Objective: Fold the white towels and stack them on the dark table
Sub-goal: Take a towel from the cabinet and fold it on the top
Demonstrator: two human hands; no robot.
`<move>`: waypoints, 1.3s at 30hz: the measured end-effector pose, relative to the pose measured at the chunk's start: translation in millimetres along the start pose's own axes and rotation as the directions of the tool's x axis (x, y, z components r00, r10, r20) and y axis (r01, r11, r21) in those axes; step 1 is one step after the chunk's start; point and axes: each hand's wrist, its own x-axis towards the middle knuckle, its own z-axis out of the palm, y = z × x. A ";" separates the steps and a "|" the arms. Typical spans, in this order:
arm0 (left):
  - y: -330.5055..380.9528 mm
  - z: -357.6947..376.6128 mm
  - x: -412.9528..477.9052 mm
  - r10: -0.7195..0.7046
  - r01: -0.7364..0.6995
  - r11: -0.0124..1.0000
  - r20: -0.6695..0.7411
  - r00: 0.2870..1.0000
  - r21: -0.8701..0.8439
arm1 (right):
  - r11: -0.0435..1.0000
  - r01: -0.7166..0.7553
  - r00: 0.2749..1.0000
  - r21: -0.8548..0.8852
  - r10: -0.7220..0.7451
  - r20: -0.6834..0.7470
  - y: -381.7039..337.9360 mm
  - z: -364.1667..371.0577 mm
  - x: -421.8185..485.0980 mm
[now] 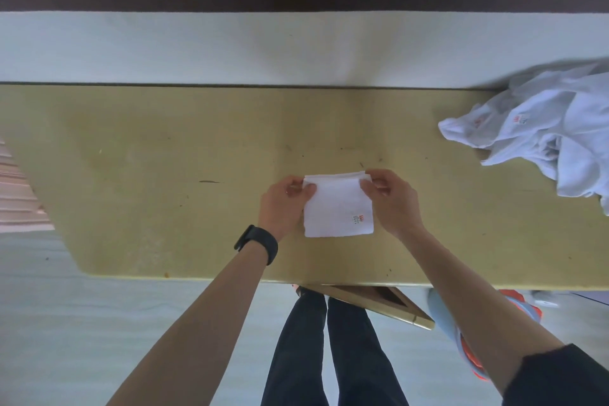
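- One towel (337,208) lies folded small at mid-frame.
- The left hand (285,204) and right hand (390,199) each pinch a top corner.
- A pile (543,128) at right waits unfolded.
- No stack shows yet.

Folded towel (338,208) mid-table (148,175), towel heap (553,128) far right.

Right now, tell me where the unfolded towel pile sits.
In the head view, the unfolded towel pile lies at the right end of the table, well right of the folded towel at centre.
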 end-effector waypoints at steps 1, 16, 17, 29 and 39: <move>-0.3 1.5 1.8 -0.015 0.015 1.000 -0.010 1.000 0.000 | 1.000 -0.016 1.000 0.007 0.016 -0.010 0.1 1.4 2.6; 11.1 9.5 6.2 -0.024 0.043 0.972 -0.087 0.996 0.231 | 0.996 -0.016 0.996 -0.088 0.009 -0.089 -4.5 8.6 12.8; 12.2 10.0 4.8 -0.006 0.033 0.962 -0.097 0.995 0.270 | 0.995 -0.013 0.996 -0.096 0.004 -0.093 -5.2 8.8 13.0; 9.0 11.7 7.4 0.123 -0.037 0.901 -0.173 0.977 0.433 | 0.983 0.018 0.998 -0.184 -0.027 -0.048 -8.7 7.3 19.7; -18.8 28.0 -12.3 0.595 -0.365 0.548 -0.043 0.803 0.753 | 0.812 0.294 0.903 -0.505 -0.409 -0.133 17.1 26.9 -32.5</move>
